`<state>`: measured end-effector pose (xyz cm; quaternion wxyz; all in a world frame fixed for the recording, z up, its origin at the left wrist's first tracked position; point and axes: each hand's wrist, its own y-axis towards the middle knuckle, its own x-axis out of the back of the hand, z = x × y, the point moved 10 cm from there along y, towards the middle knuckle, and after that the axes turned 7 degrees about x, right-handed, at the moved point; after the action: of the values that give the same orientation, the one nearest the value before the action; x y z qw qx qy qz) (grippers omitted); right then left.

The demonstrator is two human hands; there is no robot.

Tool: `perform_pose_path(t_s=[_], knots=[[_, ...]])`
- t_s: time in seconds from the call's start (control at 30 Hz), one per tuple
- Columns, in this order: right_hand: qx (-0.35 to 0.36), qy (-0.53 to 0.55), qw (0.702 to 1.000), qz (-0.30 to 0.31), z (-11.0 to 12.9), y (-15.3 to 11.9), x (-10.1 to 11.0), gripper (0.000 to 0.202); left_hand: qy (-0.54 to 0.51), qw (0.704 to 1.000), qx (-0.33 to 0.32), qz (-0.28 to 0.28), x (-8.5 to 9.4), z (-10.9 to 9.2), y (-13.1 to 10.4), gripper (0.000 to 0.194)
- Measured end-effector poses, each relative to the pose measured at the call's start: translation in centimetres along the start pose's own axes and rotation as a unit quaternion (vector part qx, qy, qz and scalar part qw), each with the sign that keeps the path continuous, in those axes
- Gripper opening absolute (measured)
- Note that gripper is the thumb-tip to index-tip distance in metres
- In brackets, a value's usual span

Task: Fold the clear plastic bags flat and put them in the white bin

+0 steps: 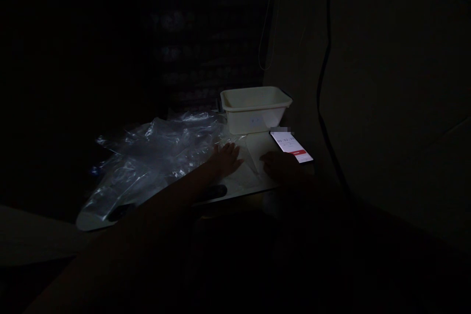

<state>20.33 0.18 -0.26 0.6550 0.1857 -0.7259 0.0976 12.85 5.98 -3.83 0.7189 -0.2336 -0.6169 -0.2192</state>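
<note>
My left hand [225,159] lies flat with fingers spread on a clear plastic bag [246,169] on the white tabletop [257,143]. To its left spreads a loose heap of clear plastic bags [158,149], crinkled and shiny. My right hand [279,166] is a dark shape at the bag's right side, near the lit phone. Its fingers look bent, but the dimness hides whether they grip anything.
A cream plastic tub [253,118] stands at the back of the table. A phone [292,146] with a lit timer screen lies at the right. A dark cable [324,59] hangs along the wall [390,83]. Surroundings are very dark.
</note>
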Motion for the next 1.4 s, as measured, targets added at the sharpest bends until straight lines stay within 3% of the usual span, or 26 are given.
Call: perform_pose_path(t_s=[0.2,0.4,0.6,0.83,0.97,1.1,1.4], knots=[[0.110,-0.012,0.992,-0.068,0.0,1.3,-1.7,0.045,0.003,0.999,-0.018,-0.026,1.0,0.0,0.0,0.053],[0.118,-0.030,0.988,-0.100,-0.2,1.5,-1.8,0.045,-0.008,0.999,-0.017,-0.027,1.1,0.7,0.3,0.047],[0.143,-0.023,0.985,-0.088,0.6,1.5,-2.2,0.045,0.002,1.000,-0.022,-0.018,0.6,0.6,0.5,0.048],[0.148,0.000,0.986,-0.073,0.5,1.5,-2.5,0.048,0.039,0.997,0.025,-0.055,1.8,2.2,0.6,0.049],[0.141,0.007,0.988,-0.061,0.7,1.5,-2.2,0.051,0.039,0.997,0.006,-0.068,2.0,2.1,0.4,0.046],[0.156,0.024,0.986,-0.048,0.9,1.3,-2.6,0.050,0.035,0.998,-0.015,-0.046,1.5,1.9,0.3,0.041],[0.165,0.044,0.984,-0.040,0.5,1.4,-3.2,0.055,0.019,0.998,-0.016,-0.059,2.1,2.0,0.4,0.037]])
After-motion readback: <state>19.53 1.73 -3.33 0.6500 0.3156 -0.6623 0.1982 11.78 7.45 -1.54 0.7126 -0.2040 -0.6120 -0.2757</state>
